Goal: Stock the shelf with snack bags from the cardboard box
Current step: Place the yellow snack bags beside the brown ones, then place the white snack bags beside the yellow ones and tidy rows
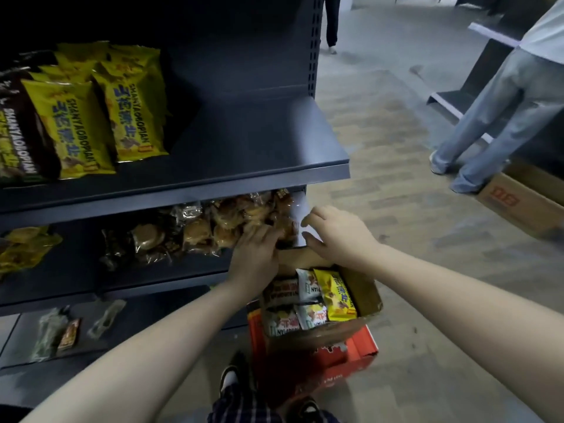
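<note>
Stocking centres on the right end of the middle shelf, where I see both hands on a clear pastry bag. The left hand lies over its front, fingers held together and bent down onto the film. Their tips are buried, so I cannot tell if they grip or only press. The right hand brackets the bag's pale end, thumb and forefinger curled round that edge in a C, I judge to square it against the shelf's end and stop it sliding off. The cardboard box stands open just below the 2 hands, on a red carton, which puts its snack bags within easy reach. Several lie inside, so I reckon the job is partway.
</note>
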Tool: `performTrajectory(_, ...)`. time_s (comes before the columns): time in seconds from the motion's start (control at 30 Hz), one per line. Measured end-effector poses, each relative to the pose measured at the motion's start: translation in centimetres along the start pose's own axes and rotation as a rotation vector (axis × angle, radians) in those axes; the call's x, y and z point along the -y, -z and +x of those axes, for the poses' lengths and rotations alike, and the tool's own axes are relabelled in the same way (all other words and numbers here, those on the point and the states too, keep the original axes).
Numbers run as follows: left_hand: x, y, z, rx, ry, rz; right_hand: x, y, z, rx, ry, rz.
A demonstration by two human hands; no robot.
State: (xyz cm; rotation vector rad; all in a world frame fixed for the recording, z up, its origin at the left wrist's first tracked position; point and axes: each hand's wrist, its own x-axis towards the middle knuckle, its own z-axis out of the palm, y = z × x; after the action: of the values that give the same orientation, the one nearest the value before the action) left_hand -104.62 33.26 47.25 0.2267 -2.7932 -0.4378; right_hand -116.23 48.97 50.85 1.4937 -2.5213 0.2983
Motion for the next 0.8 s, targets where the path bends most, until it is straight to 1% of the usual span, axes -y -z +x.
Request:
performTrajectory(0.07, -0.1, -1.7, -0.5, 0.149, 0.077, -0.03, -1.2, -1.7, -1.7, 0.064, -0.032, -0.015)
performTrajectory(0.13, -0.1, -3.3, -0.8, 0.249, 0.082, -0.022, -2.0, -3.5, -2.9, 0.127, -0.088, -0.001)
performTrajectory(0.27, 0.2, -6.5, -0.8, 0.387, 0.096, -0.046, -3.2, -6.3, -4.7, 0.271, -0.258, 0.048)
performTrajectory(0.33, 0.2, -8.4, -0.7, 0.454, 0.065, -0.086, -4.1, -7.9, -5.5, 0.342, -0.359, 0.094)
performTrajectory(0.47, 0.1, -12.0, 0.0, 0.563, 0.061, -0.163, -5.2, -10.8, -6.3, 0.539, -0.546, 0.188)
performTrajectory(0.53, 0.3, -13.7, 0.6, 0.644, 0.066, -0.144, -5.4, -12.3, -6.3, 0.625, -0.598, 0.229)
performTrajectory(0.67, 1.4, -18.0, 1.5, 0.683, 0.072, -0.163, -5.6, -15.2, -6.2, 0.701, -0.688, 0.323)
performTrajectory(0.77, 1.3, -20.1, 1.9, 0.798, 0.08, -0.099, -5.8, -17.3, -6.4, 0.724, -0.778, 0.363)
performTrajectory(0.8, 1.5, -21.3, 2.0, 0.799, 0.098, -0.089, -5.9, -18.0, -6.5, 0.727, -0.811, 0.367)
